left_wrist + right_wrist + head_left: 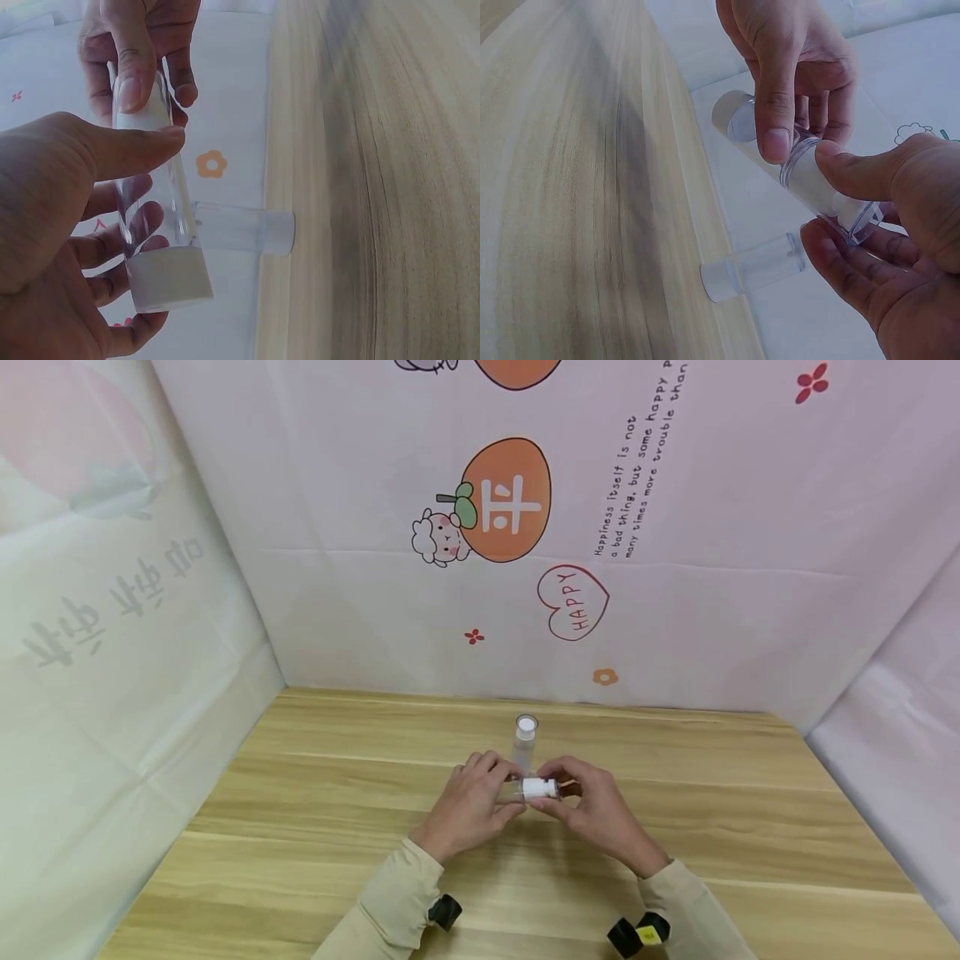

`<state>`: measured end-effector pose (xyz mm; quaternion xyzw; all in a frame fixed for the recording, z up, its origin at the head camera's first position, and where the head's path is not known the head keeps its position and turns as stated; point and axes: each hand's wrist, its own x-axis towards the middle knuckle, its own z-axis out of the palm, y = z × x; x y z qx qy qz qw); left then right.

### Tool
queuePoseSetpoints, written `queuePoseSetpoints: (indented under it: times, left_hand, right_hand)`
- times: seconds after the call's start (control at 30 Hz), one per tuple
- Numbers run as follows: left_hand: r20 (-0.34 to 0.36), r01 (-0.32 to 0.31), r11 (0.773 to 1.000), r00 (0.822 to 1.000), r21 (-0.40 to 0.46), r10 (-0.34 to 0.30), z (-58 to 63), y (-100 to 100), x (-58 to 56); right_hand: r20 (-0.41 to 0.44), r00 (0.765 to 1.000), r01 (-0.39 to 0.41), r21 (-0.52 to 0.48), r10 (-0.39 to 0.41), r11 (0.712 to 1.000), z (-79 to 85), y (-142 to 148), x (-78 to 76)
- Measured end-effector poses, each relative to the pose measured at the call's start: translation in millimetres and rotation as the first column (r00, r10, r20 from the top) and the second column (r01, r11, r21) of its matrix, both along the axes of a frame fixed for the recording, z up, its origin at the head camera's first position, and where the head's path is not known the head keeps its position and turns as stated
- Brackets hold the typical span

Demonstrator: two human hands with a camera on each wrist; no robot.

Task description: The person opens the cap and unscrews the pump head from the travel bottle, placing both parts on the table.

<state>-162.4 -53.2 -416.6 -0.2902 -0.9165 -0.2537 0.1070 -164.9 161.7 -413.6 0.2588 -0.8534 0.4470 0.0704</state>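
A clear cylindrical pump bottle [538, 788] lies sideways between my hands, held above the table. Its base [171, 279] is white, and a clear cap covers the white pump head at the opposite end. My left hand [471, 797] grips the clear body, thumb across it and fingers behind. At the capped end, my right hand [596, 806] holds the bottle between thumb and fingers. A second clear cylinder [524, 747] with a white base [720, 280] stands upright just beyond; inside its rim a white disc shows from above.
The wood-grain table [337, 827] reaches back to a white printed cloth [360, 610] hung as a wall. More cloth hangs along the left and right sides. Dark wrist devices [446, 912] sit on both beige sleeves [397, 893].
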Motion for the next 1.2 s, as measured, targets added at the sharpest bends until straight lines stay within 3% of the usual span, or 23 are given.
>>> queuePoseSetpoints:
  times: [0.33,0.6,0.9,1.2]
  left_hand:
    - [0.039,0.002,0.999,0.999,-0.034,0.000,-1.2,-3.3,-1.4]
    - [0.010,-0.006,0.996,1.000,-0.087,0.007,2.0,-2.3,0.4]
    - [-0.040,-0.012,0.995,0.999,-0.097,0.008,2.7,-0.8,0.7]
    - [-0.061,-0.017,0.995,0.998,-0.094,0.011,1.1,1.6,-0.1]
  right_hand:
    - [0.002,1.000,-0.010,-0.011,0.010,1.000,-1.8,1.4,0.5]
    - [-0.052,0.998,-0.037,0.009,0.037,0.999,-1.3,1.6,0.4]
    - [-0.124,0.992,0.015,-0.009,-0.016,1.000,-0.4,0.0,0.3]
    - [-0.119,0.991,0.061,-0.041,-0.065,0.997,-3.6,0.6,3.2]
